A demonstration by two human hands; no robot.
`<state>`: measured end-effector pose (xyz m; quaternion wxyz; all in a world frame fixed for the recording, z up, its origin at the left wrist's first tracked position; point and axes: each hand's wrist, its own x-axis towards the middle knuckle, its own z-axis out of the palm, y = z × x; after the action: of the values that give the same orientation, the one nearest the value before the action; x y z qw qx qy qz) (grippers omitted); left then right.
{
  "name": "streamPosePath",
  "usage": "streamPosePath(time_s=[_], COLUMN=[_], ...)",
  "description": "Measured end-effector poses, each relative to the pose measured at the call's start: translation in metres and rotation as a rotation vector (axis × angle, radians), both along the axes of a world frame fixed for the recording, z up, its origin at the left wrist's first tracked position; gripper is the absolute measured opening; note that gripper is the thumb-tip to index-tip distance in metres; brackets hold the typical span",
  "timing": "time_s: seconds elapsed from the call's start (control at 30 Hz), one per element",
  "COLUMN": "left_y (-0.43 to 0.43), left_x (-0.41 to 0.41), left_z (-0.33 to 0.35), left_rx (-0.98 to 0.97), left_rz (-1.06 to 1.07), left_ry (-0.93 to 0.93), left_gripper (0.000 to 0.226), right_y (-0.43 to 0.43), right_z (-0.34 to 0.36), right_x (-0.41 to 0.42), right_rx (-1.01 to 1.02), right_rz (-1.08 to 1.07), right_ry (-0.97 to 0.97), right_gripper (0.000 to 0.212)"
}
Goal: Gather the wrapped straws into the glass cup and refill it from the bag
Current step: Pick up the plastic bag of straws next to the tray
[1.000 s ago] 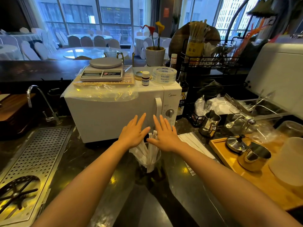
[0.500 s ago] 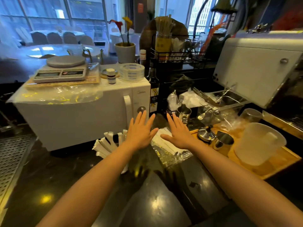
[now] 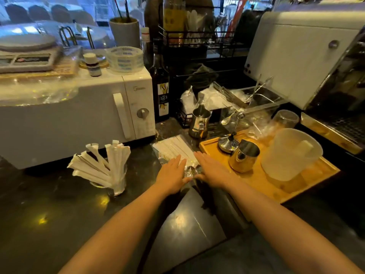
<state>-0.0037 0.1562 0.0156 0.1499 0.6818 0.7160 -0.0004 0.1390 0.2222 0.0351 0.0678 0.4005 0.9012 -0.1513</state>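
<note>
Both hands reach out flat over the dark surface (image 3: 49,224), palms down, fingers apart and gripping nothing. The left hand (image 3: 172,176) and right hand (image 3: 212,170) lie on the near end of the clear bag (image 3: 173,150) of wrapped straws. To the left, apart from the hands, the glass cup (image 3: 116,184) holds fanned wrapped straws (image 3: 98,165). Behind it sits a white microwave (image 3: 79,115).

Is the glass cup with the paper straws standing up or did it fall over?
Standing up. The glass cup sits on its base on the dark counter, and the wrapped straws fan upward and outward from its mouth.
</note>
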Motion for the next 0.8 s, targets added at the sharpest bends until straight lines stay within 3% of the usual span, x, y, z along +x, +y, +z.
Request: streamPosePath(time_s=[0.27,0.57,0.8], left_y=[-0.003,0.002,0.003], left_x=[0.013,0.018,0.023], left_z=[-0.028,-0.025,-0.016], left_rx=[-0.006,0.035,0.062], left_rz=[0.059,-0.054,-0.05], left_ry=[0.059,0.217,0.197], left_gripper=[0.053,0.029,0.019], right_y=[0.007,0.004,0.007], right_z=[-0.023,-0.029,-0.039], right_x=[0.007,0.011,0.01], right_rx=[0.094,0.201,0.22], right_rz=[0.183,0.233,0.201], right_ry=[-0.083,-0.047,-0.077], right_gripper=[0.06,0.048,0.035])
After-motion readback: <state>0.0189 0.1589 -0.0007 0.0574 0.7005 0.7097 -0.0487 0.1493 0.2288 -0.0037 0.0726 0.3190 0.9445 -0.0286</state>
